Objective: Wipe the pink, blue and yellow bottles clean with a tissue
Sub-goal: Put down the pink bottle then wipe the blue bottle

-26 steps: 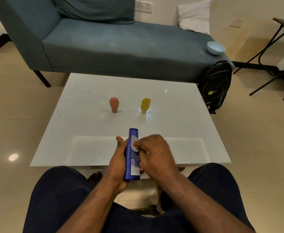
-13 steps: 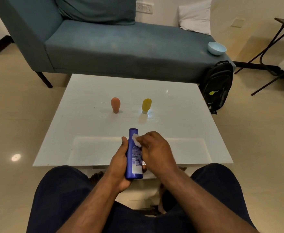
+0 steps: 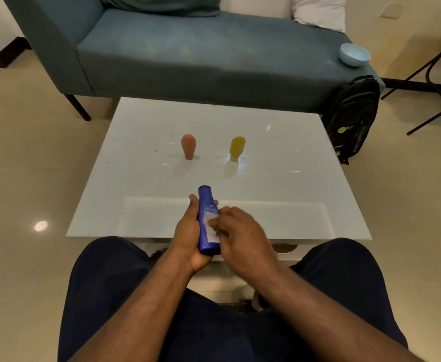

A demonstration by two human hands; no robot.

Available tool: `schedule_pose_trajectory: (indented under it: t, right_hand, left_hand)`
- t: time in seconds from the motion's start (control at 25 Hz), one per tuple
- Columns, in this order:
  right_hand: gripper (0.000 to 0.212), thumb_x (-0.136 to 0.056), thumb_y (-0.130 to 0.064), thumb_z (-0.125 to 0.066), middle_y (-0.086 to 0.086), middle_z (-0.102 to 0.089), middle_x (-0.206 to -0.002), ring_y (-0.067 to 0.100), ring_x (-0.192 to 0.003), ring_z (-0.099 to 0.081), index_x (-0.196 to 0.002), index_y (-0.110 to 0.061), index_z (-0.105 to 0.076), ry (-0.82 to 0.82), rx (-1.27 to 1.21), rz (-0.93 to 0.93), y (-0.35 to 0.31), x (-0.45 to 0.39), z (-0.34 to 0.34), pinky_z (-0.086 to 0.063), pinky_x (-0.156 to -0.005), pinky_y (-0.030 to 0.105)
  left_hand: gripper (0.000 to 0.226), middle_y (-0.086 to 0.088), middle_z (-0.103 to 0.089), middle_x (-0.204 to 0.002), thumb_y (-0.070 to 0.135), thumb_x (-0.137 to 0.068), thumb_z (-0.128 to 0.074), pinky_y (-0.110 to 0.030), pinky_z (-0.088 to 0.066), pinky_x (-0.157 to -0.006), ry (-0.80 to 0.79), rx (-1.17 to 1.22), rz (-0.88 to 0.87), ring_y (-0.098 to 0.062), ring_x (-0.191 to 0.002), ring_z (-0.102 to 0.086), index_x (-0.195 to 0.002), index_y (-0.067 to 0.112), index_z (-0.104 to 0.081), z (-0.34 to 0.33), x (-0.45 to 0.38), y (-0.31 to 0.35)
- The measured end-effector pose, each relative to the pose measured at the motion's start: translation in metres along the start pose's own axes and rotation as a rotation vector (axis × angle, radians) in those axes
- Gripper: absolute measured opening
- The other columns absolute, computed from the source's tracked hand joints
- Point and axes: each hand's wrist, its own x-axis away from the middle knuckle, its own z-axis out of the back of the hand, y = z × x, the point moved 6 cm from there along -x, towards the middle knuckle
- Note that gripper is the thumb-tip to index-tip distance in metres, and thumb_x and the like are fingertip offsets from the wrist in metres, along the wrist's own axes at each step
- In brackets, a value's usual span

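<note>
left hand (image 3: pixel 188 231) is gripping blue bottle (image 3: pixel 206 205) above the white table's (image 3: pixel 279 178) near edge | right hand (image 3: pixel 242 231) is pressing tissue (image 3: pixel 212 222) on its label, blurred | pink bottle (image 3: pixel 188 146) and yellow bottle (image 3: pixel 237 148) are standing cap-down mid-table, apart | sofa (image 3: pixel 188 56) is sitting behind

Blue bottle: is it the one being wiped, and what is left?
Nothing shows as finished. The left hand holds the blue bottle while the right hand presses a tissue on its label. The pink bottle and yellow bottle stand untouched on the white table.
</note>
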Motion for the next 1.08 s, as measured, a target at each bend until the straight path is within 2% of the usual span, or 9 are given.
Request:
schedule_pose_trajectory:
  t: [0.12, 0.28, 0.36, 0.48, 0.6, 0.72, 0.88, 1.0, 1.08]
  right_hand:
    - [0.027, -0.083, -0.005, -0.064, 0.002, -0.063, -0.099, 0.019, -0.093, -0.056, -0.106, -0.016, -0.070, -0.083, -0.030, 0.121, -0.014, 0.021, -0.005, -0.050, -0.082, 0.030]
    - [0.029, -0.088, -0.003, -0.057, 0.001, -0.063, -0.101, 0.013, -0.096, -0.057, -0.111, -0.016, -0.070, -0.025, -0.035, -0.044, 0.013, 0.007, 0.001, -0.050, -0.087, 0.031]
    - [0.029, -0.085, -0.001, -0.061, 0.001, -0.062, -0.100, 0.016, -0.100, -0.057, -0.107, -0.017, -0.071, -0.012, -0.057, 0.012, -0.003, 0.011, -0.002, -0.049, -0.089, 0.029]
    - [0.031, -0.080, 0.000, -0.069, -0.001, -0.062, -0.100, 0.020, -0.094, -0.055, -0.105, -0.019, -0.071, -0.027, 0.045, 0.167, -0.018, 0.024, -0.010, -0.050, -0.081, 0.027]
    - [0.029, -0.081, -0.002, -0.070, 0.004, -0.063, -0.106, 0.018, -0.099, -0.055, -0.106, -0.016, -0.071, 0.091, 0.051, 0.238, -0.002, 0.025, -0.002, -0.048, -0.082, 0.022]
    - [0.026, -0.081, -0.001, -0.070, 0.007, -0.064, -0.108, 0.015, -0.111, -0.053, -0.104, -0.011, -0.071, 0.180, 0.047, 0.253, 0.000, 0.028, -0.001, -0.044, -0.088, 0.016]
    - [0.021, -0.083, -0.010, -0.067, 0.011, -0.063, -0.109, 0.023, -0.106, -0.057, -0.103, -0.007, -0.070, 0.163, 0.058, 0.294, -0.014, 0.027, -0.010, -0.044, -0.097, 0.026]
    - [0.013, -0.085, -0.012, -0.068, 0.007, -0.065, -0.103, 0.018, -0.096, -0.057, -0.098, -0.010, -0.071, 0.183, 0.066, 0.287, -0.003, 0.024, -0.009, -0.040, -0.094, 0.019]
    - [0.013, -0.086, -0.011, -0.067, 0.003, -0.064, -0.101, 0.015, -0.094, -0.057, -0.100, -0.012, -0.069, 0.219, 0.006, 0.194, 0.008, 0.024, -0.007, -0.048, -0.085, 0.026]
  left_hand:
    - [0.059, -0.012, -0.071, -0.095, 0.064, -0.091, -0.054, -0.043, -0.056, -0.078, 0.060, 0.062, 0.014, -0.028, -0.094, -0.070, -0.116, 0.011, -0.065, 0.005, -0.003, 0.003]
    - [0.054, -0.012, -0.067, -0.086, 0.058, -0.093, -0.057, -0.040, -0.060, -0.068, 0.094, 0.148, 0.017, -0.024, -0.083, -0.067, -0.113, 0.009, -0.062, 0.007, -0.004, 0.002]
    - [0.056, -0.011, -0.064, -0.083, 0.059, -0.091, -0.060, -0.036, -0.062, -0.067, 0.099, 0.173, 0.026, -0.022, -0.077, -0.065, -0.114, 0.008, -0.061, 0.006, -0.005, 0.004]
    - [0.057, -0.012, -0.062, -0.096, 0.058, -0.091, -0.060, -0.038, -0.057, -0.079, 0.138, 0.169, 0.028, -0.022, -0.084, -0.062, -0.121, 0.009, -0.058, 0.011, -0.006, 0.004]
    - [0.055, -0.015, -0.058, -0.118, 0.051, -0.096, -0.059, -0.045, -0.057, -0.077, 0.129, 0.240, 0.019, -0.026, -0.099, -0.061, -0.132, 0.011, -0.050, 0.012, -0.005, 0.005]
    - [0.049, -0.015, -0.057, -0.095, 0.047, -0.099, -0.056, -0.041, -0.062, -0.058, 0.115, 0.301, 0.014, -0.025, -0.081, -0.060, -0.130, 0.009, -0.049, 0.010, -0.007, 0.007]
    - [0.046, -0.013, -0.057, -0.081, 0.049, -0.098, -0.056, -0.034, -0.059, -0.051, 0.144, 0.319, 0.048, -0.024, -0.070, -0.059, -0.106, 0.004, -0.054, 0.007, -0.005, 0.001]
    - [0.043, -0.015, -0.058, -0.087, 0.046, -0.101, -0.051, -0.039, -0.056, -0.063, 0.156, 0.331, -0.005, -0.024, -0.077, -0.060, -0.113, 0.005, -0.053, 0.010, -0.007, 0.003]
    - [0.042, -0.015, -0.057, -0.092, 0.043, -0.102, -0.050, -0.039, -0.052, -0.073, 0.155, 0.369, -0.037, -0.024, -0.082, -0.057, -0.118, 0.005, -0.052, 0.012, -0.008, 0.007]
